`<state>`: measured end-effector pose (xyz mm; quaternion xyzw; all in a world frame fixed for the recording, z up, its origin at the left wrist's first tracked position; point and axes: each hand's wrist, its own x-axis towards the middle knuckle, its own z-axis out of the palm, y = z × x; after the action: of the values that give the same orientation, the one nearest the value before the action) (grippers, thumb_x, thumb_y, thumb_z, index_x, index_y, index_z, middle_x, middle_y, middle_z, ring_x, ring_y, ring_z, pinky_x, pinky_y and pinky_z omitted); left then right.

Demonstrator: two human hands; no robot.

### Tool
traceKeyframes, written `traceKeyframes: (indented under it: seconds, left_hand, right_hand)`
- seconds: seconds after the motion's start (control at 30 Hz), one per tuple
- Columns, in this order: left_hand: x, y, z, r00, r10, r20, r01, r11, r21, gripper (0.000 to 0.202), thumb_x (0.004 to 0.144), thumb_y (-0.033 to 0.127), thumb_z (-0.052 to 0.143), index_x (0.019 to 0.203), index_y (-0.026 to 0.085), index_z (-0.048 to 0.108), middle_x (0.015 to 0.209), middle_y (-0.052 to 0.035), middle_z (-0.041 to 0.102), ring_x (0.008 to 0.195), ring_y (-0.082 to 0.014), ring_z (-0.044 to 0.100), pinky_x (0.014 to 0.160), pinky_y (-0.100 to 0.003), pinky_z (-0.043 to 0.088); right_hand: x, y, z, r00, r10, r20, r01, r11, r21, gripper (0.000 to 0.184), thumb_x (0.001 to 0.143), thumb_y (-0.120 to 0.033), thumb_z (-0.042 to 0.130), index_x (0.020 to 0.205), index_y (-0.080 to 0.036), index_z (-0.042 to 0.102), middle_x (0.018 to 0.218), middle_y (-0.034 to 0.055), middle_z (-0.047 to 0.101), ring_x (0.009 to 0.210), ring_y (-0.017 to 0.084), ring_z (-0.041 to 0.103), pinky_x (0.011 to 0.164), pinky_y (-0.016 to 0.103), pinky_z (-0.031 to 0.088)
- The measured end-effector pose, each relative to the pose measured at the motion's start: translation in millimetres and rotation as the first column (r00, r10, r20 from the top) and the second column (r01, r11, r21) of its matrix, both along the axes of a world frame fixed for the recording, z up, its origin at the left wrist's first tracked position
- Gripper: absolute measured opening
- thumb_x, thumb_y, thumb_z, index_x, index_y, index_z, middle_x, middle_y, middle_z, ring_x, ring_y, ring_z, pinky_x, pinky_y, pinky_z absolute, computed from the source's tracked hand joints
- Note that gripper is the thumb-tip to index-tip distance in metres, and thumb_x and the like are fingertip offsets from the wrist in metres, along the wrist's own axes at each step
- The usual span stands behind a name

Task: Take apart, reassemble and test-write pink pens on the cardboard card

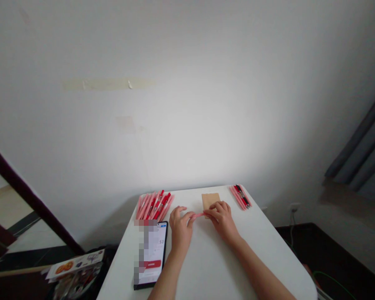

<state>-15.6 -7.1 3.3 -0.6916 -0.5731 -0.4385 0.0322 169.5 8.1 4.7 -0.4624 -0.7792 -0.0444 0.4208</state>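
A slim pink pen (199, 215) lies level between my two hands, above the white table. One end is pinched in the fingertips of my left hand (181, 229). Around its other end, the fingers of my right hand (222, 218) are closed and hide part of it. Just behind my right hand is a square of brown paper (210, 199), partly covered by the fingers. To the left, a pile of pink and red pens (155, 206) is spread near the table's back corner. A smaller group of pink, red and black pens (240, 197) lies at the back right.
A phone (152, 254) with its screen lit lies left of my left forearm on the white table (212, 266). The wall (206, 125) rises behind the table. A bin with wrappers (81, 279) stands at the lower left. A grey curtain (362, 154) hangs at the right.
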Motion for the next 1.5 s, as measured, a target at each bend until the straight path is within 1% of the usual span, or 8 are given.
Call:
traceKeyframes:
  seconds: [0.27, 0.4, 0.63, 0.87, 1.03, 1.2, 1.33, 1.5]
  left_hand:
    - [1.3, 0.8, -2.7, 1.000, -0.030, -0.008, 0.030, 1.000, -0.008, 0.017, 0.083, 0.033, 0.058, 0.083, 0.028, 0.074, 0.106, -0.0068, 0.060, 0.109, -0.0250, 0.051, 0.095, -0.048, 0.044]
    - [1.6, 0.7, -4.1, 0.999, -0.032, -0.028, 0.032, 0.999, -0.012, 0.018, 0.083, 0.032, 0.057, 0.084, 0.028, 0.074, 0.107, -0.0067, 0.059, 0.110, -0.0250, 0.050, 0.096, -0.048, 0.043]
    - [1.0, 0.6, -2.6, 0.999, -0.030, -0.036, 0.029, 0.999, -0.018, 0.015, 0.082, 0.033, 0.060, 0.082, 0.029, 0.075, 0.108, -0.0066, 0.060, 0.111, -0.0262, 0.049, 0.095, -0.048, 0.043]
    - [0.3, 1.0, -1.4, 0.998, -0.038, -0.043, 0.037, 0.999, -0.016, 0.014, 0.081, 0.030, 0.061, 0.081, 0.030, 0.075, 0.109, -0.0065, 0.060, 0.112, -0.0265, 0.048, 0.095, -0.048, 0.042]
    - [1.4, -0.4, -0.7, 0.998, -0.051, -0.037, 0.050, 0.999, -0.020, 0.014, 0.081, 0.031, 0.061, 0.082, 0.029, 0.074, 0.110, -0.0064, 0.060, 0.112, -0.0259, 0.048, 0.096, -0.049, 0.042]
    - [1.5, -1.2, -0.3, 0.999, -0.030, -0.019, 0.030, 1.000, -0.007, 0.018, 0.084, 0.032, 0.057, 0.082, 0.026, 0.073, 0.109, -0.0077, 0.060, 0.109, -0.0256, 0.050, 0.094, -0.049, 0.043]
    - [1.5, -0.9, -0.4, 0.999, -0.027, -0.017, 0.027, 1.000, 0.014, 0.017, 0.084, 0.031, 0.057, 0.083, 0.025, 0.073, 0.108, -0.0081, 0.060, 0.107, -0.0255, 0.051, 0.093, -0.048, 0.044]
    - [1.7, -0.6, -0.5, 0.999, -0.038, -0.011, 0.039, 0.999, 0.020, 0.015, 0.083, 0.031, 0.059, 0.082, 0.027, 0.073, 0.108, -0.0070, 0.060, 0.107, -0.0252, 0.051, 0.093, -0.048, 0.044]
  right_hand:
    - [0.1, -0.1, 0.0, 1.000, 0.002, 0.031, -0.002, 1.000, 0.004, 0.020, 0.086, -0.024, 0.061, 0.098, -0.036, 0.071, 0.091, 0.0027, 0.064, 0.093, 0.020, 0.052, 0.092, 0.042, 0.038]
    - [1.0, 0.5, -1.5, 0.999, 0.019, 0.033, -0.019, 1.000, 0.004, 0.021, 0.087, -0.023, 0.060, 0.098, -0.037, 0.071, 0.090, 0.0025, 0.064, 0.092, 0.020, 0.052, 0.092, 0.043, 0.037]
    - [0.8, -0.8, 0.3, 0.999, 0.050, -0.009, -0.050, 0.999, -0.021, 0.023, 0.088, -0.025, 0.059, 0.102, -0.039, 0.070, 0.089, 0.0029, 0.063, 0.091, 0.020, 0.052, 0.091, 0.042, 0.039]
    - [1.2, -1.0, 1.1, 0.996, 0.089, -0.024, -0.091, 0.993, -0.074, 0.023, 0.089, -0.028, 0.057, 0.104, -0.040, 0.069, 0.087, 0.0027, 0.064, 0.093, 0.021, 0.052, 0.092, 0.044, 0.038]
    - [1.7, -0.7, 1.0, 0.996, 0.092, -0.021, -0.093, 0.991, -0.094, 0.024, 0.090, -0.027, 0.056, 0.108, -0.037, 0.068, 0.086, 0.0017, 0.066, 0.094, 0.021, 0.052, 0.096, 0.044, 0.036]
    - [1.8, -0.4, 0.1, 0.996, 0.089, 0.025, -0.085, 0.988, -0.129, 0.025, 0.089, -0.030, 0.058, 0.113, -0.033, 0.064, 0.092, 0.0023, 0.068, 0.098, 0.022, 0.053, 0.096, 0.043, 0.036]
    - [1.4, -1.1, 0.6, 0.996, 0.073, 0.041, -0.067, 0.987, -0.143, 0.019, 0.088, -0.029, 0.059, 0.106, -0.029, 0.065, 0.096, 0.0026, 0.069, 0.099, 0.022, 0.054, 0.097, 0.042, 0.036]
    - [1.5, -1.0, 1.1, 0.997, 0.062, 0.037, -0.057, 0.989, -0.137, 0.011, 0.090, -0.031, 0.057, 0.094, -0.028, 0.067, 0.088, 0.0005, 0.069, 0.097, 0.020, 0.054, 0.099, 0.042, 0.034]
